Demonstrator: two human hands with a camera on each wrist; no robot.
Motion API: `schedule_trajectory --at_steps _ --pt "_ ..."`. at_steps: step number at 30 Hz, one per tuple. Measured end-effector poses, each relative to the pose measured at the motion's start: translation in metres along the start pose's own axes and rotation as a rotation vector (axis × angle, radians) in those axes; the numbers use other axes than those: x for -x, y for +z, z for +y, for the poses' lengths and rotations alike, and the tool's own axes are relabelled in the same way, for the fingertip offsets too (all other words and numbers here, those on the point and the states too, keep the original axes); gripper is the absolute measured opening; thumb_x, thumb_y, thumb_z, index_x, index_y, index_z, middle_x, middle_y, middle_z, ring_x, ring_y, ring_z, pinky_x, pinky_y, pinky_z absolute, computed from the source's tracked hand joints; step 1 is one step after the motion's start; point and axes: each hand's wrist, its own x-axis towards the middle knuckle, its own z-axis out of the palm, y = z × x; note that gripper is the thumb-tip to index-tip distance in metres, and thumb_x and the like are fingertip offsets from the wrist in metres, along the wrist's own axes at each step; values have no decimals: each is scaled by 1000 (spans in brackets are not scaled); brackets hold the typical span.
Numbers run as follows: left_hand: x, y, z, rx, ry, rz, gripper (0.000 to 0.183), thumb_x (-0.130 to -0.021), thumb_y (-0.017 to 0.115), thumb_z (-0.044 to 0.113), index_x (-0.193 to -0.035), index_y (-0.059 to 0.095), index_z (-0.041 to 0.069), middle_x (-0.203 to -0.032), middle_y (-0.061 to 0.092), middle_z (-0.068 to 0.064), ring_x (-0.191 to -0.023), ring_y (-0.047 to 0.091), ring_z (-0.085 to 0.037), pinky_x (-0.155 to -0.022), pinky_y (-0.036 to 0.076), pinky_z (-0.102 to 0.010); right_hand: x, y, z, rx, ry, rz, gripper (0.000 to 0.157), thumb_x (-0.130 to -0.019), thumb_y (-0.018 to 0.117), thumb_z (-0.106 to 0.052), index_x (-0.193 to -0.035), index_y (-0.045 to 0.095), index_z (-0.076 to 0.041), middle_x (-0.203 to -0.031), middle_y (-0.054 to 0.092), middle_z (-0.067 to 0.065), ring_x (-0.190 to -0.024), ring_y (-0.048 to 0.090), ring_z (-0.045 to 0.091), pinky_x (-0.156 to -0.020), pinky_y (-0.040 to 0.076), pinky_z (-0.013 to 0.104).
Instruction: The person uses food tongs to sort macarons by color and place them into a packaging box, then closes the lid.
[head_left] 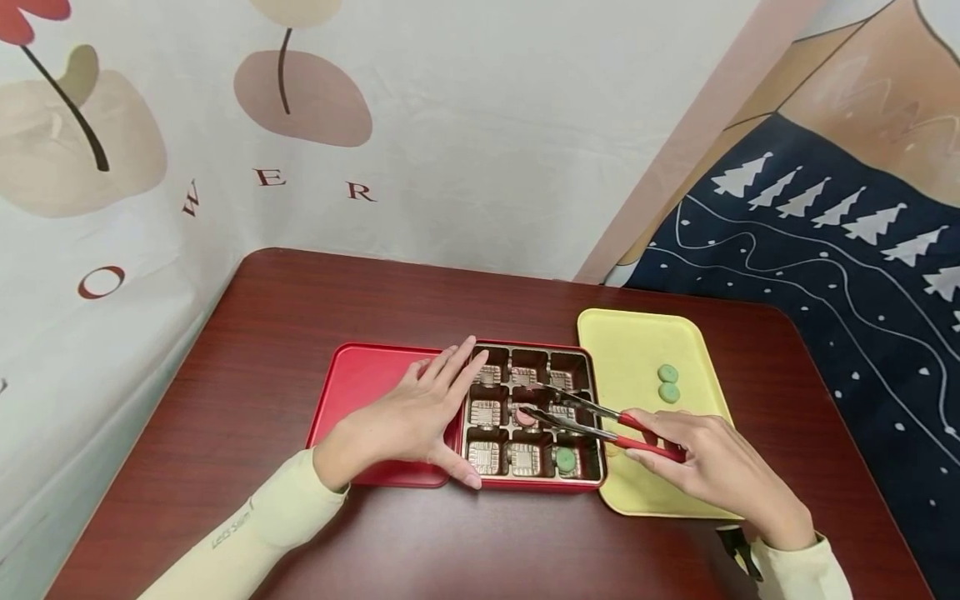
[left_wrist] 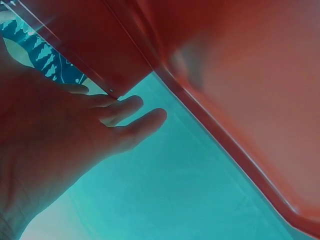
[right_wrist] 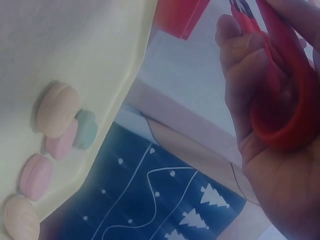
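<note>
My right hand (head_left: 712,458) grips the red handles of metal tongs (head_left: 577,427). The tongs reach left over a red box (head_left: 540,485) with a gold compartment insert. Their arms stand apart, and the nearer tip is by a pink macaron (head_left: 525,419) in the middle compartment; whether they pinch it, I cannot tell. A green macaron (head_left: 566,460) lies in the front right compartment. My left hand (head_left: 412,421) rests at the box's left edge, fingers spread and straight. In the right wrist view, curled fingers (right_wrist: 245,60) hold the red handle (right_wrist: 292,115).
Right of the box lies a yellow tray (head_left: 626,350) with two green macarons (head_left: 668,383). The right wrist view shows pink (right_wrist: 36,177), peach (right_wrist: 57,110) and green (right_wrist: 86,130) macarons on it. A red lid (head_left: 375,379) lies under my left hand. Printed cloth hangs behind the table.
</note>
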Motion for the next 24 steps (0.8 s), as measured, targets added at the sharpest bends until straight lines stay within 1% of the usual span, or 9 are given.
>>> schedule_trajectory --at_steps 2,4,8,9,11,15,16,19,24 --pt "0 0 0 -1 3 3 158 -67 89 82 -176 2 7 -181 -4 -21 -164 11 -46 -124 20 -72 2 -2 0 4 21 -3 56 -81 99 -19 -133 80 -11 -120 80 3 -94 74 16 -65 46 15" --pt "0 -1 0 -4 6 3 158 -67 88 82 -176 2 7 -181 -4 -22 -164 11 -46 -124 21 -72 3 -4 0 5 34 0 58 -81 98 -19 -135 79 -11 -118 80 2 -87 70 12 -61 43 14" --pt "0 -1 1 -1 13 5 157 -68 88 82 -175 3 6 -181 -3 -23 -164 12 -47 -124 21 -72 7 -8 1 6 38 24 60 -80 99 -17 -136 78 -11 -101 74 -10 -70 53 -1 -53 35 13" --pt "-1 -1 1 0 14 4 157 -68 89 82 -175 3 6 -181 -3 -23 -164 12 -47 -124 21 -72 8 -9 1 4 38 34 61 -79 99 -17 -136 78 -11 -97 71 -11 -67 47 -2 -52 33 13" --pt "-1 -1 2 4 17 4 156 -68 89 81 -175 3 5 -181 -3 -23 -164 13 -48 -124 21 -72 12 -11 3 4 38 58 61 -77 99 -16 -135 79 -11 -96 71 -9 -63 43 -4 -51 31 13" --pt "-1 -2 2 5 13 2 157 -68 89 81 -175 3 6 -181 -3 -23 -164 12 -48 -124 20 -72 23 -16 8 14 52 108 65 -72 101 -11 -134 79 -11 -101 77 -2 -64 46 -2 -53 33 12" --pt "-1 -1 2 6 11 4 157 -68 89 81 -175 3 6 -181 -3 -23 -163 13 -48 -124 21 -72 26 -17 9 17 59 118 66 -71 101 -9 -134 79 -11 -102 78 -2 -65 47 -1 -53 34 12" --pt "0 -2 1 9 6 4 157 -68 89 81 -175 3 6 -181 -3 -23 -164 12 -47 -124 21 -73 36 -22 12 30 79 141 67 -70 101 -7 -133 79 -12 -93 72 -9 -67 49 0 -55 35 12" --pt "1 -3 1 5 6 9 157 -68 89 82 -175 4 6 -181 -3 -22 -164 13 -47 -123 21 -73 53 -27 14 65 116 169 66 -70 101 -9 -132 79 -11 -96 74 -6 -69 52 2 -58 36 13"
